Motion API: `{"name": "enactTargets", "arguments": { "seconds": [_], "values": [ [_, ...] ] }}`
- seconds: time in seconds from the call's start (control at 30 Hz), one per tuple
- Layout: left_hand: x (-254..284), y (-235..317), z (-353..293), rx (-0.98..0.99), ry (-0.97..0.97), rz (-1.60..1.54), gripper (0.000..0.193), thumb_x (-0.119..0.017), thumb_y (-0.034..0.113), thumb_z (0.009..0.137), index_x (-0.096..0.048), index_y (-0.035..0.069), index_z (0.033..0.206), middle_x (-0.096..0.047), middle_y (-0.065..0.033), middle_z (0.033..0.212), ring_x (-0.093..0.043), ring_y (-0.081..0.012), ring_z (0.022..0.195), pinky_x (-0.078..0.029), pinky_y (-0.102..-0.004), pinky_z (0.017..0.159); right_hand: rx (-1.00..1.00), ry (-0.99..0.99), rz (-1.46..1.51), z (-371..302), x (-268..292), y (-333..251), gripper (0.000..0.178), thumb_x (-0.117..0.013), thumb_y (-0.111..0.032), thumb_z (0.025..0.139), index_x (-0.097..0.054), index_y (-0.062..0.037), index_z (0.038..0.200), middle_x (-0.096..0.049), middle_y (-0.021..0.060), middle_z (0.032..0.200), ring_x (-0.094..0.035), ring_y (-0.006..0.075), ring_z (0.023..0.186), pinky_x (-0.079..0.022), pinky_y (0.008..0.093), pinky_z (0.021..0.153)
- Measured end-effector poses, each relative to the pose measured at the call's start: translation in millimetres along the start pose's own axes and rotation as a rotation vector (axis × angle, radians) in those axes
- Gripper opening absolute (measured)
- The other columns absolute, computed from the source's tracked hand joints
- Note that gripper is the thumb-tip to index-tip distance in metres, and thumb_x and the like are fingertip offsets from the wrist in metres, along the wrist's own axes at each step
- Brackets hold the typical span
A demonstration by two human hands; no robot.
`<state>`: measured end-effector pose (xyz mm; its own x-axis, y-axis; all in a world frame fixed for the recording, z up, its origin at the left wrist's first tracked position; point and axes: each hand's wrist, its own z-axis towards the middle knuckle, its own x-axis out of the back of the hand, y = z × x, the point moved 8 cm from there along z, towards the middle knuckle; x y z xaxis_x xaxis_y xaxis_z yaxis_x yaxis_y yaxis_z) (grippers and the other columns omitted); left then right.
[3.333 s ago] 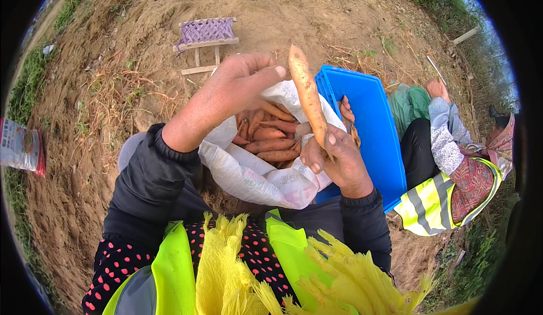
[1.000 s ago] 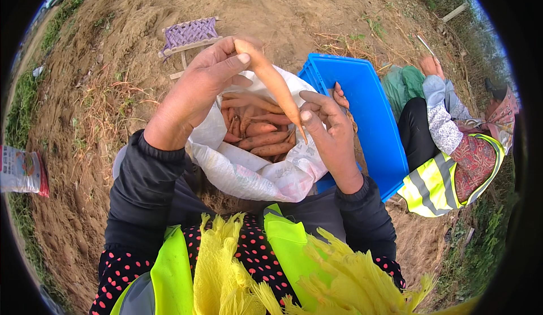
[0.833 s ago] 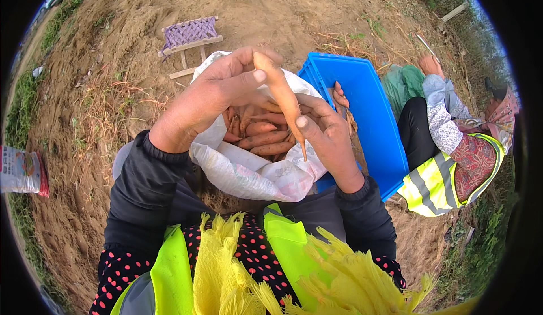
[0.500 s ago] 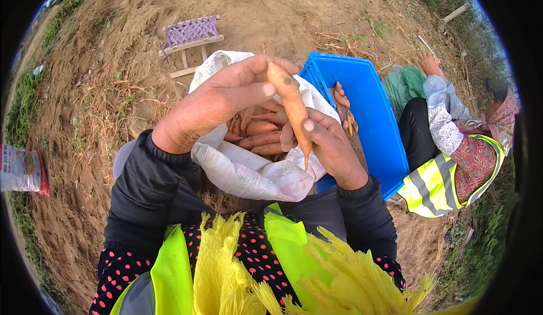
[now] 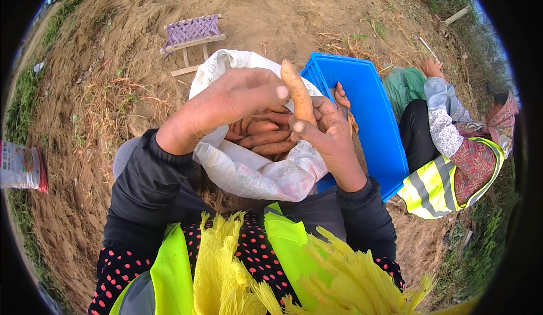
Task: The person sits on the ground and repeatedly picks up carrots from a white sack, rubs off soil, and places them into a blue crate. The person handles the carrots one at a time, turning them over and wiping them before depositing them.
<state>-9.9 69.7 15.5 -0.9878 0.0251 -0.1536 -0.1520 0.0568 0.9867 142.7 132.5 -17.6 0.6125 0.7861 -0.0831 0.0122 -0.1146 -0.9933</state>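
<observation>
A slim orange sweet potato [image 5: 296,90] stands nearly upright between my hands, above the mouth of a white woven sack [image 5: 257,174]. My right hand [image 5: 332,139] grips its lower end between thumb and fingers. Against its upper left side rests the thumb of my left hand [image 5: 232,101]; that hand's fingers curl behind the root and are partly hidden. Inside the sack lie several more reddish sweet potatoes [image 5: 264,134]. Just right of the sack is a blue plastic crate [image 5: 370,120], with a few sweet potatoes [image 5: 341,95] beside its left wall.
A low wooden stool [image 5: 193,37] with a purple woven seat stands on the soil beyond the sack. To the right, a co-worker in a yellow reflective vest [image 5: 432,185] sits by a green bag [image 5: 405,84]. A printed bag [image 5: 22,166] lies at the far left.
The sweet potato has been turned in my hands: its tapered tip no longer points down toward me. My right hand has shifted up and round its lower end.
</observation>
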Motion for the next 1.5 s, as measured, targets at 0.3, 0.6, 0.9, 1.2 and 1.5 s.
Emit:
{"name": "enactTargets", "arguments": {
  "seconds": [0.3,0.6,0.9,1.2,1.5],
  "values": [
    [1,-7,5,-0.014,0.025,0.007,0.016,-0.068,0.019,0.096,-0.064,0.006,0.089,-0.065,0.0012,0.071,-0.057,-0.0039,0.058,-0.043,-0.0184,0.054,0.081,0.032,-0.023,1,-2,0,0.038,-0.073,-0.012,0.091,-0.05,0.0001,0.119,-0.066,0.0085,0.099,-0.064,0.0119,0.083,-0.055,0.0277,0.075],
    [34,6,3,-0.171,0.217,0.26,0.018,-0.068,0.022,0.097,-0.067,0.003,0.095,-0.069,-0.0029,0.08,-0.063,-0.0058,0.073,-0.047,-0.022,0.063,-0.032,0.006,0.037,-1,-3,0,0.04,-0.072,-0.018,0.092,-0.051,0.0019,0.119,-0.066,0.0094,0.098,-0.065,0.0135,0.08,-0.052,0.0265,0.074],
    [74,83,-45,-0.789,1.023,1.291,0.033,-0.062,0.022,0.096,-0.066,-0.007,0.111,-0.069,-0.0217,0.103,-0.066,-0.032,0.098,-0.051,-0.0423,0.086,-0.058,0.008,0.073,-1,-3,1,0.043,-0.073,-0.025,0.091,-0.053,0.0017,0.118,-0.067,0.0098,0.094,-0.063,0.0145,0.078,-0.051,0.0273,0.073],
    [18,4,5,-0.115,0.213,0.485,0.053,-0.052,0.046,0.104,-0.066,-0.005,0.106,-0.067,-0.0077,0.093,-0.063,-0.0118,0.09,-0.051,-0.0265,0.08,-0.098,-0.027,0.112,0,-9,7,0.044,-0.071,-0.031,0.094,-0.054,0.0007,0.119,-0.067,0.0091,0.092,-0.062,0.0138,0.077,-0.05,0.0272,0.073],
    [16,-5,8,-0.045,0.236,0.639,0.043,-0.056,0.04,0.103,-0.065,-0.002,0.097,-0.064,-0.0025,0.083,-0.057,-0.0075,0.077,-0.048,-0.0252,0.067,-0.141,-0.105,0.038,-6,-15,5,0.041,-0.068,-0.03,0.095,-0.054,-0.0001,0.119,-0.067,0.0088,0.09,-0.062,0.0127,0.075,-0.05,0.0263,0.072]
  ]
}}
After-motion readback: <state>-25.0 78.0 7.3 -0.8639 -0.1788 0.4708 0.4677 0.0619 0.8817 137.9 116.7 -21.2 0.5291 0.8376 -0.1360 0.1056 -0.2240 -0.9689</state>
